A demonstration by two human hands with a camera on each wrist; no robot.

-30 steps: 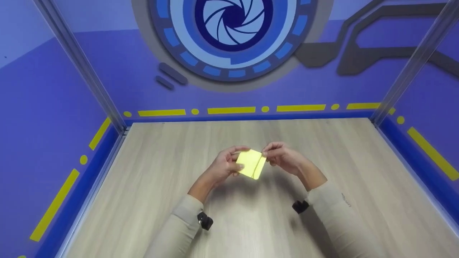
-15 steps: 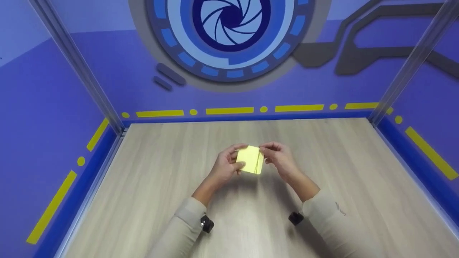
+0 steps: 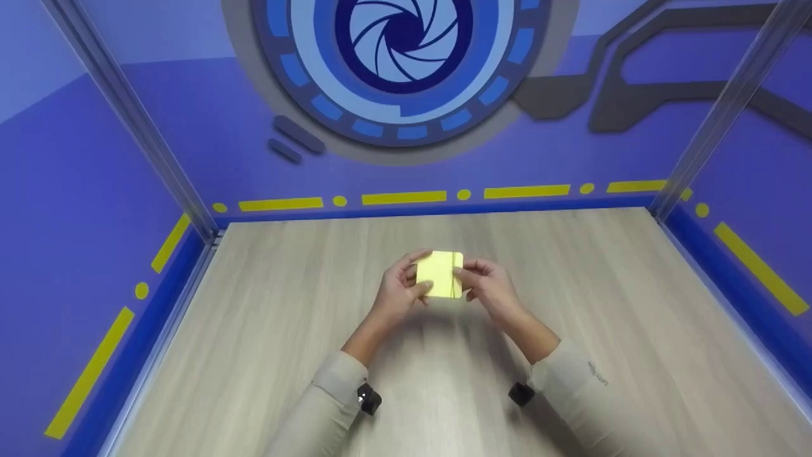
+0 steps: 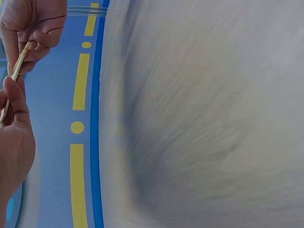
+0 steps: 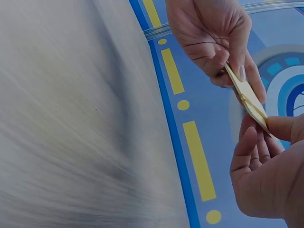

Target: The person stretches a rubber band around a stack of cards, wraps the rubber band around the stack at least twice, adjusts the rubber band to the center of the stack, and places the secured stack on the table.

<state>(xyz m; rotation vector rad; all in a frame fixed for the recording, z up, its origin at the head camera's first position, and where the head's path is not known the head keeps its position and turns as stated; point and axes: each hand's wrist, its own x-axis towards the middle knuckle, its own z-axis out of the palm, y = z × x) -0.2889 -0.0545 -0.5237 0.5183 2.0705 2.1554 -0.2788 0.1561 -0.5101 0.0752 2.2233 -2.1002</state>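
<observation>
Held up above the table is a small, thin yellow notebook with rounded corners. A band runs across its cover close to the right edge. My left hand grips the notebook's left side, thumb on the front cover and fingers behind. On the opposite side, the thumb of my right hand presses at the band and edge, its fingers behind. The right wrist view catches the notebook almost edge-on, pinched by both hands. Its back cover is mostly hidden.
A wood-grain table lies under the hands. Blue printed panels wall the back and both sides, with metal posts at the corners. A small black device sits at each wrist.
The notebook has turned from tilted to nearly straight and risen slightly. My right thumb has slid from its upper right corner down along the right edge, and the band now runs nearly parallel to that edge.
</observation>
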